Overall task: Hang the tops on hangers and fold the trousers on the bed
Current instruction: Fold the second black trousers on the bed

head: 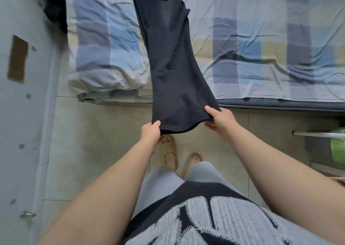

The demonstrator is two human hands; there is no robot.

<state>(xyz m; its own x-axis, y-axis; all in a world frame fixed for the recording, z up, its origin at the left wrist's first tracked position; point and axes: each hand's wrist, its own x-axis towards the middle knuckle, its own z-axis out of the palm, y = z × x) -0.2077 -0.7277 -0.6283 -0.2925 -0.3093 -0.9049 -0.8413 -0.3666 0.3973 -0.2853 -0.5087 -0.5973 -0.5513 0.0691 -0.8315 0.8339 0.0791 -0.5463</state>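
**Item: black trousers** [168, 57]. One pair in dark, soft woven cloth with a patch pocket showing near the top of the view.
- Position: laid lengthwise across the bed [261, 48], waist end away from the person. The two legs appear stacked one on the other. The hem end overhangs the near bed edge and is held up in the air above the floor.
- Handling (judged): light and limp with no stiffness, so it will sag wherever it is unsupported. The cloth is matte and unlikely to slip, and it is not fragile. It is best taken at the hem corners, as it is now, then at the waistband for the fold.

**Hold.**
- Left hand [150, 132]: pinches the left hem corner, thumb on top. The fingers underneath are mostly hidden.
- Right hand [221, 120]: pinches the right hem corner, thumb lying over the cloth and fingers curled beneath it.
- The hem curves slack between the two hands.

**Surface.** The bed carries a checked cover in blue, grey and pale yellow, soft and creased. A dark mattress edge [280, 105] shows at the near side. A thin white cable [332, 82] lies on the cover at far right.

**Room.**
- Pale tiled floor [84, 151].
- Beige slippers [170, 157] on the person's feet.
- Grey door [22, 132] at left.
- Dark clothing heap [56, 11] at upper left, kind not discernible.
- White rail [317, 134] and a green item [337, 145] at right.
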